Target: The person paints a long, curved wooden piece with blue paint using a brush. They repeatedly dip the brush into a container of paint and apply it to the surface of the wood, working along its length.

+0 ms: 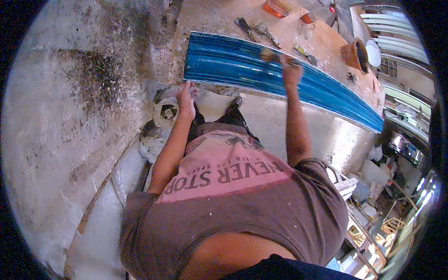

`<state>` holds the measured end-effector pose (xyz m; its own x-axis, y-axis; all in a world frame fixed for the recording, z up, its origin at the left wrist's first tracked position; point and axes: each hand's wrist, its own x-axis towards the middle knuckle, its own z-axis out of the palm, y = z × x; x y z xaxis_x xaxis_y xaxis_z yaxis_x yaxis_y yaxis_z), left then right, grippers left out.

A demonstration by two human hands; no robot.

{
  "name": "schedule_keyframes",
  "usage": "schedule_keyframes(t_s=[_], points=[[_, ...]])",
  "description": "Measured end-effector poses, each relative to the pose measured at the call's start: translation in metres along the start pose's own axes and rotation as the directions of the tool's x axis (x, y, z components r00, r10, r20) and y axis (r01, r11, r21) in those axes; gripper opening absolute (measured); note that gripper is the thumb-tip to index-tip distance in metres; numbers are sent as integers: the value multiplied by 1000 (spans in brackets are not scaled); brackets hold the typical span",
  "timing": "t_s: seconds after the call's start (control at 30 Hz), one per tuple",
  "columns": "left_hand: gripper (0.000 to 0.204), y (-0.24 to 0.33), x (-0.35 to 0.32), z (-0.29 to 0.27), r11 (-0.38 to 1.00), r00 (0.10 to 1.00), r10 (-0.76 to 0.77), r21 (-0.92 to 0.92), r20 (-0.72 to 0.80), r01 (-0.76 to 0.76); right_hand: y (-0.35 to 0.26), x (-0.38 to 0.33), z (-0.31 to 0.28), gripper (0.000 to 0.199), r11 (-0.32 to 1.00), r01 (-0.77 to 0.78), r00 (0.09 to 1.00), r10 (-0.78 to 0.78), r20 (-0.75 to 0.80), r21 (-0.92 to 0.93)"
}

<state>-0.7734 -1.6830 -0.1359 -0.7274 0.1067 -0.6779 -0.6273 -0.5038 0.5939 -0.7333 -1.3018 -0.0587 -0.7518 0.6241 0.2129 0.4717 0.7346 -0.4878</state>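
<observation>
One pot at right is showing a dark inside; one far tub is looking orange. The right hand is gripping one blurred brush over one blue panel lying near; the left hand is touching its near-left corner, grip unclear.

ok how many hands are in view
2: the left hand is at the near edge of the blue panel, by its left end; the right hand is over the panel, holding a motion-blurred tool. No others show.
</observation>
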Motion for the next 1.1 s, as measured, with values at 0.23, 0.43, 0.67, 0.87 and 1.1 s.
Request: schedule_keyframes(t_s=[0.23,0.43,0.67,0.87,1.1], points=[[28,24,5,-12,992,992,-122,-1,44,122,-30,1,22,24,997,-6,978,-11,-209,-82],[24,18,35,-39,985,991,-135,-105,3,134,-251,-20,160,23,911,105,989,-136,50,398],[23,44,1,8,975,951,198,-51,-237,-215,-119,-18,78,19,899,68,997,-79,7,433],[24,35,3,100,824,792,545,-1,-273,-567,151,10,-68,14,988,-35,971,70,-229,153],[19,-55,-28,254,831,840,511,-145,-184,-538,418,63,-207,8,894,-199,926,37,-377,-401]])
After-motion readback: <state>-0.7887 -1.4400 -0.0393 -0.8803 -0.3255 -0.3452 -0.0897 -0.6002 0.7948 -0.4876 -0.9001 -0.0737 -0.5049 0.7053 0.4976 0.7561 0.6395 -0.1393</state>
